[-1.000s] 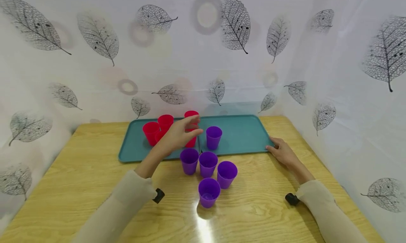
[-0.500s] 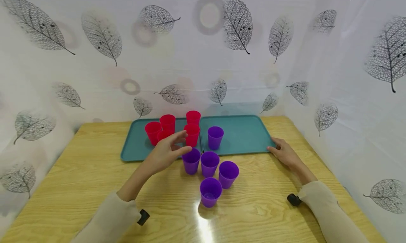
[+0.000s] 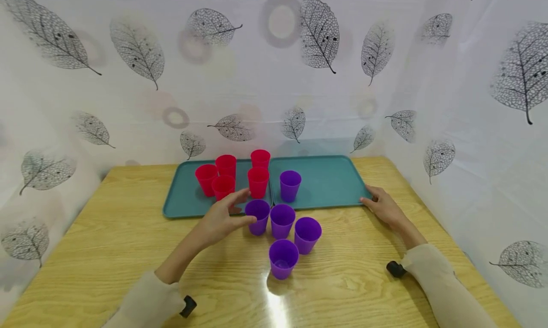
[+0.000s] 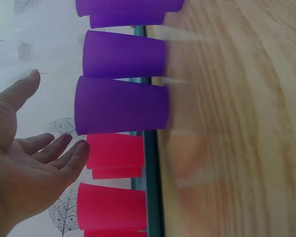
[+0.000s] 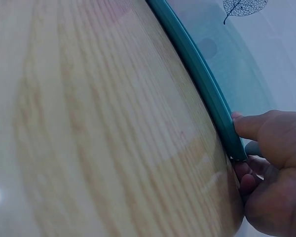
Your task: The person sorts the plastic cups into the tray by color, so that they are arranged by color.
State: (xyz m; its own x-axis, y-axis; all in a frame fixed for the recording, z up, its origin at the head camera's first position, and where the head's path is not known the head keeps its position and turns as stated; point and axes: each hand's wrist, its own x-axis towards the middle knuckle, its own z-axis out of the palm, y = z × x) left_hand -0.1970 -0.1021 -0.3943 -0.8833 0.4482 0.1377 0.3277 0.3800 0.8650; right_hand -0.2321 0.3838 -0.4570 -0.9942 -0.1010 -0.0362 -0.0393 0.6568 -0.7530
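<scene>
My left hand (image 3: 218, 223) hovers with spread fingers beside the leftmost purple cup (image 3: 261, 223), its thumb tip overlapping that cup in the head view. Nothing sits between thumb and fingers in the left wrist view, where the hand (image 4: 37, 168) is apart from the purple cup (image 4: 121, 106). Other purple cups (image 3: 282, 228) stand upright close by on the wooden table. At the far right, my right hand (image 3: 385, 207) holds the front corner of the right teal tray (image 3: 325, 183). Its thumb presses the rim (image 5: 207, 94) and the other fingers curl at the corner in the right wrist view.
One purple cup (image 3: 289, 188) stands on the right tray, near its left side. Several red cups (image 3: 259, 183) stand on the left teal tray (image 3: 180, 204), which abuts the right one. A white leaf-printed cloth (image 3: 274, 81) rises behind and beside the table (image 3: 107, 252).
My left hand has drawn back from over the red cups, down and toward me, to the side of the leftmost purple cup. My right hand stays at the tray corner.
</scene>
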